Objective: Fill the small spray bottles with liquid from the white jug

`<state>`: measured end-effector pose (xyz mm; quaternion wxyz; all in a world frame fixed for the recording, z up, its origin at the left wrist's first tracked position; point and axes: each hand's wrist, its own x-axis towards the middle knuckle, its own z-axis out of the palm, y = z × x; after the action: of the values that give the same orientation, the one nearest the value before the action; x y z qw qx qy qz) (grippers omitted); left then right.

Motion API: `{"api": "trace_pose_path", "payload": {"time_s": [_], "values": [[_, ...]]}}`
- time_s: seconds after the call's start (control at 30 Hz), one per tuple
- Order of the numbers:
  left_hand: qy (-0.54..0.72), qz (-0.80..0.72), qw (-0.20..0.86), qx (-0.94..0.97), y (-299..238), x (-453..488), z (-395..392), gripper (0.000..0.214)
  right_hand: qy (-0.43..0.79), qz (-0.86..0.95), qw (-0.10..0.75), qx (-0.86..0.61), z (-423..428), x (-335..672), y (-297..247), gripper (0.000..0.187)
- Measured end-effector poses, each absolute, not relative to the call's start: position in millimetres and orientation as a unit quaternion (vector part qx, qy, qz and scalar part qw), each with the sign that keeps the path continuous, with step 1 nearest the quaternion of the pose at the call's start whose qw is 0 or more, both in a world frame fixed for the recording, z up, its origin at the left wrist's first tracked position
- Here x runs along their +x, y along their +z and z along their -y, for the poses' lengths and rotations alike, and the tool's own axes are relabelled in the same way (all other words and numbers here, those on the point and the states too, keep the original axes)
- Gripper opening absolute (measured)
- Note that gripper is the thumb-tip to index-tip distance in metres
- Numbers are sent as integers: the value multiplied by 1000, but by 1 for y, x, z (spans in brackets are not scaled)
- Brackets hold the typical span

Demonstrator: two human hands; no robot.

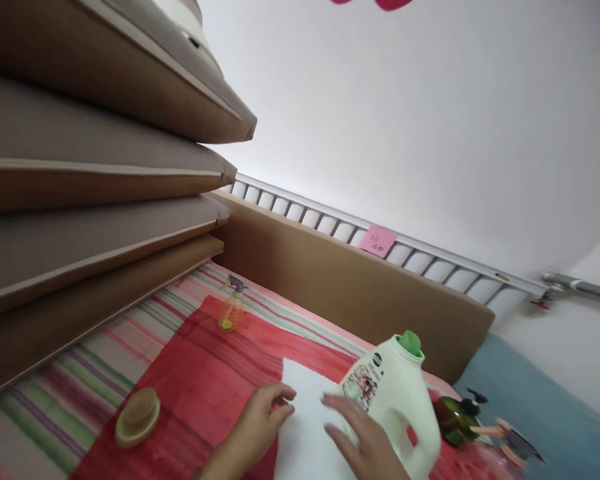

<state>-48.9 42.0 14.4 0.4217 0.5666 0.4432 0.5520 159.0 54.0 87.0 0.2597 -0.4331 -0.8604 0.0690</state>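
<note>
A white sheet of paper (307, 380) with a jagged upper edge lies on the red cloth (200, 373). My left hand (260, 420) is over the sheet's left edge, thumb and forefinger a little apart with nothing seen between them. On the other side, my right hand (363, 433) hovers over the paper with its fingers spread, also holding nothing visible. Just beyond the right hand stands a pale green jug (413, 393) with a green spout and a printed label. The right hand overlaps part of it; whether they touch I cannot tell.
An amber spray bottle (231, 310) stands on the cloth's far corner, and a round yellowish-brown object (139, 415) lies at left. Right of the jug are a dark green pump bottle (455, 420) and a blurred spray bottle (510, 450). Stacked cushions (95, 247) tower at left.
</note>
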Motion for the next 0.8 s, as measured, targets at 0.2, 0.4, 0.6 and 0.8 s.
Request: {"api": "trace_pose_path", "payload": {"time_s": [0.2,0.4,0.6,0.8], "values": [[524,-458,426,578,23,-60,-42,25,124,864,263,-412,-184,-35,137,46],[480,-490,415,597,26,-73,-49,33,148,857,211,-447,-245,-127,126,34],[585,-506,379,508,20,-75,-54,43,217,821,224,-478,-233,-95,132,11],[749,-510,329,267,37,-89,-53,68,322,747,288,-505,-169,4,183,15]]}}
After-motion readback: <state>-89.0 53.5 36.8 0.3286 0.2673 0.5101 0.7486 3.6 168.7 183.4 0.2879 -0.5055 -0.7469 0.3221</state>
